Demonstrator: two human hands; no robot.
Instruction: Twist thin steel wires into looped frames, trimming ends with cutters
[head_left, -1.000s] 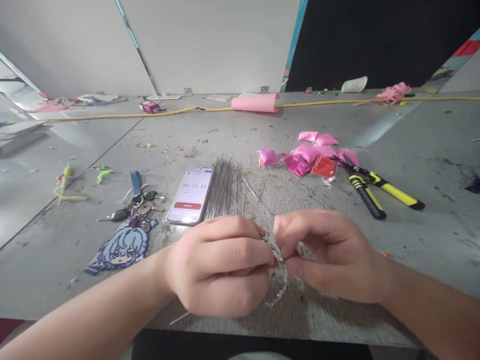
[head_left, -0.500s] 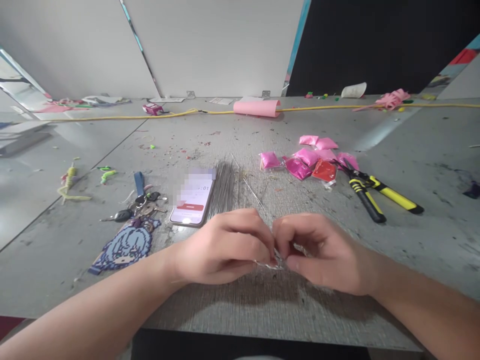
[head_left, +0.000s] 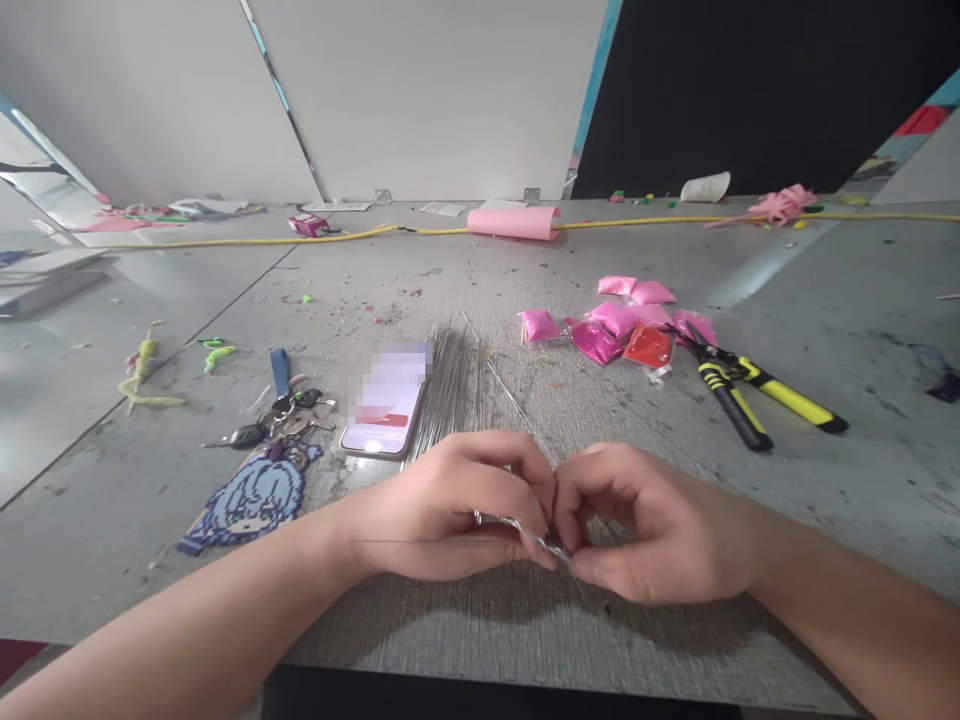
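Between my two hands runs a twisted silvery wire [head_left: 534, 539], held close to the table's front edge. My left hand [head_left: 457, 505] is closed, its thumb and fingers pinching the wire. Fingertips of my right hand [head_left: 660, 530] pinch the same wire at its right end, the fingers curled. The hands nearly touch each other, and part of the wire is hidden inside them. Just beyond my left hand lies a bundle of straight thin metal wires [head_left: 446, 390] beside a phone [head_left: 382, 400]. A loose wire [head_left: 508, 390] lies apart, to the right of the bundle.
Pliers [head_left: 739, 385] with yellow-black handles lie to the right, against several pink packets [head_left: 613, 318] and a red packet [head_left: 649, 345]. Keys [head_left: 296, 420] with a blue-haired pixel charm [head_left: 255, 495] rest at the left. A yellow cord [head_left: 360, 234] crosses the back, passing a pink paper roll [head_left: 514, 222].
Both hands have shifted slightly toward the table's front edge. More of the twisted wire now shows below my left fingers, and it slants down toward my right fingertips.
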